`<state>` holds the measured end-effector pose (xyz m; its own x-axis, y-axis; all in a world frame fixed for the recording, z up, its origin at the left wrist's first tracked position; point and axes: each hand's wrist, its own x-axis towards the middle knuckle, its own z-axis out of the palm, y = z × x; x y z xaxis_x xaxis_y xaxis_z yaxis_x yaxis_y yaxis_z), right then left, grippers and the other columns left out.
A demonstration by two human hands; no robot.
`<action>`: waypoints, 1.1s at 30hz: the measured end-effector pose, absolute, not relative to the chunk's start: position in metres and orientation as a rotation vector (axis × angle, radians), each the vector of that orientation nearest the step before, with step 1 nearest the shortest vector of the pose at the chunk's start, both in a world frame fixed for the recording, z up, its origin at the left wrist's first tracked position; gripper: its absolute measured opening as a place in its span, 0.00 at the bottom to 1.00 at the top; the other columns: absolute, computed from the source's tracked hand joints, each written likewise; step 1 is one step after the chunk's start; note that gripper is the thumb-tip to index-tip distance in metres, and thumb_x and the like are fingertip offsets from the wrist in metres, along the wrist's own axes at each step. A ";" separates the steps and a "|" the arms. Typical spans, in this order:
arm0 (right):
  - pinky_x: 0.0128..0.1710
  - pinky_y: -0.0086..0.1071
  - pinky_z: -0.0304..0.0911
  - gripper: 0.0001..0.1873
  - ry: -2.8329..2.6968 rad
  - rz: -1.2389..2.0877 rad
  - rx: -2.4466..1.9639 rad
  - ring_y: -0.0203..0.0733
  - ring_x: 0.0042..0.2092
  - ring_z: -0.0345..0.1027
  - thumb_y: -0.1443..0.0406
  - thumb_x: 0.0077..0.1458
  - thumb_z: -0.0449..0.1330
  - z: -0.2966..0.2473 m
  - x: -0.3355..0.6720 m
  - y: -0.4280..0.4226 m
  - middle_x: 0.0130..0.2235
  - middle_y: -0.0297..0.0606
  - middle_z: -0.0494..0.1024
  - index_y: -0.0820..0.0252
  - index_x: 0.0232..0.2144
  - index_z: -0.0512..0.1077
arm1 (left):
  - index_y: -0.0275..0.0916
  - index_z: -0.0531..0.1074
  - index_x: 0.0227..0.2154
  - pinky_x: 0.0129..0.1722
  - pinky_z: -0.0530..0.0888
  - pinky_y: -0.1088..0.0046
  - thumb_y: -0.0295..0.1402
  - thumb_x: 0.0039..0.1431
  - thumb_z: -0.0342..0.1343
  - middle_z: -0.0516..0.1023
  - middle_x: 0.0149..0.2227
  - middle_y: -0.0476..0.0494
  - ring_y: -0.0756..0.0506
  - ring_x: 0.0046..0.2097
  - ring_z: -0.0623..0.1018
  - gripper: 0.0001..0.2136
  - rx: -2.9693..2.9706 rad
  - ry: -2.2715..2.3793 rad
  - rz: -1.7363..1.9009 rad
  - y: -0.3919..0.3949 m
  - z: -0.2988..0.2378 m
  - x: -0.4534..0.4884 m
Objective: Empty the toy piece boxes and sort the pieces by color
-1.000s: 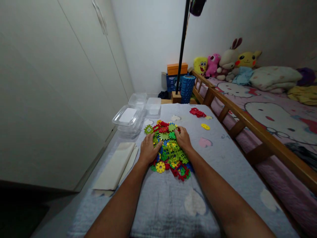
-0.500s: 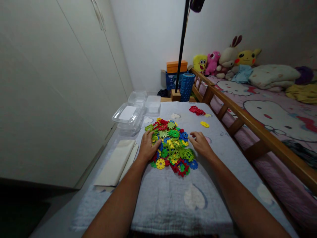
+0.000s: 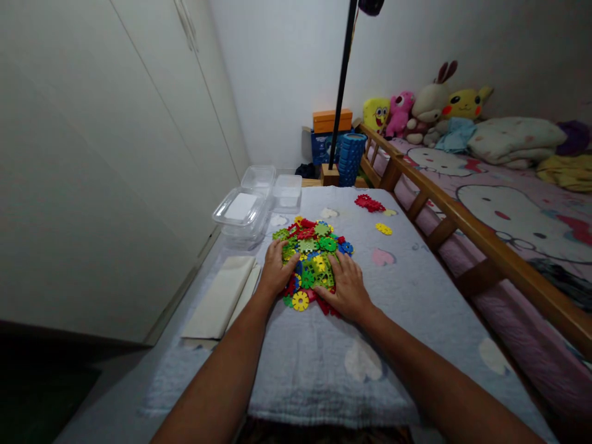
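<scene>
The pile of plastic pieces [image 3: 314, 250] is lying on the pale blue blanket [image 3: 324, 376], about midway between its left and right edges and toward its far half. The left hand [image 3: 277, 271] is pressing against the pile's left flank, and the right hand [image 3: 348, 287] is covering its near right corner, so the heap is sitting between and partly under the two palms.

The pieces are flat, hard-looking plastic in red, green, yellow and blue. Some are round with toothed rims like gears, others are square with notched edges and open grid centres. A yellow gear piece [image 3: 300, 300] is poking out at the near edge of the pile, between the two wrists. The blanket is looking soft and slightly crinkled, with faint heart-shaped patches printed on it.

The left hand's fingers [image 3: 287, 254] are lying slightly apart and gently curved, their tips reaching onto green pieces. The right hand's fingers [image 3: 333, 266] are spread flat over green and yellow squares, with red pieces showing beneath the heel of the palm. Neither hand is pinching or lifting a piece; both are resting open on the heap.

Near the far right corner of the blanket a small red cluster [image 3: 369, 202] is lying well apart from the pile, with a lone yellow piece [image 3: 383, 229] nearer. Clear plastic containers [image 3: 240, 213] are standing along the far left edge, and a folded white sheet [image 3: 221, 296] is lying beside the left hand.
</scene>
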<state>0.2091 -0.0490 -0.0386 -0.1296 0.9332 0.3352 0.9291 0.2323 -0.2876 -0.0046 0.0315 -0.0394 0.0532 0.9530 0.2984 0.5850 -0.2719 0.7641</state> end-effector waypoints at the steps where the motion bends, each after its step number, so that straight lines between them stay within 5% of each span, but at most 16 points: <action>1: 0.65 0.56 0.49 0.42 -2.066 0.005 -1.711 0.62 0.68 0.50 0.43 0.58 0.57 -0.038 0.207 -0.045 0.67 0.56 0.60 0.61 0.65 0.60 | 0.38 0.69 0.54 0.69 0.58 0.53 0.47 0.61 0.54 0.65 0.62 0.34 0.37 0.67 0.64 0.23 1.893 1.534 1.114 0.032 -0.039 -0.005; 9: 0.64 0.56 0.48 0.41 -2.042 0.004 -1.680 0.61 0.67 0.51 0.44 0.57 0.59 -0.037 0.196 -0.027 0.66 0.57 0.62 0.63 0.64 0.61 | 0.39 0.69 0.53 0.68 0.61 0.54 0.47 0.62 0.52 0.69 0.58 0.34 0.38 0.64 0.67 0.22 1.873 1.532 1.171 0.033 -0.040 -0.007; 14: 0.60 0.46 0.53 0.25 -1.910 0.025 -1.595 0.51 0.60 0.61 0.55 0.65 0.52 -0.025 0.219 -0.017 0.59 0.48 0.70 0.59 0.59 0.67 | 0.38 0.68 0.54 0.67 0.61 0.53 0.48 0.62 0.51 0.69 0.59 0.34 0.37 0.64 0.67 0.23 1.882 1.532 1.137 0.033 -0.040 -0.007; 18: 0.51 0.42 0.57 0.15 -1.742 -0.029 -1.812 0.50 0.50 0.65 0.64 0.62 0.54 -0.019 0.258 0.004 0.49 0.46 0.75 0.59 0.48 0.75 | 0.39 0.69 0.53 0.67 0.62 0.53 0.48 0.62 0.52 0.70 0.58 0.34 0.37 0.63 0.68 0.23 1.898 1.524 1.126 0.032 -0.040 -0.006; 33: 0.48 0.40 0.57 0.14 -1.830 -0.024 -1.942 0.50 0.49 0.63 0.65 0.59 0.60 -0.042 0.285 0.017 0.47 0.44 0.77 0.54 0.47 0.79 | 0.40 0.70 0.52 0.66 0.63 0.53 0.47 0.61 0.54 0.70 0.58 0.36 0.37 0.63 0.69 0.21 1.940 1.537 1.109 0.033 -0.042 -0.008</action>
<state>0.2848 0.0165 -0.0423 0.1113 0.9392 0.3247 0.9474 -0.0016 -0.3201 -0.0076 0.0332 -0.0425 0.0674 0.9441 0.3227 0.6038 -0.2961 0.7401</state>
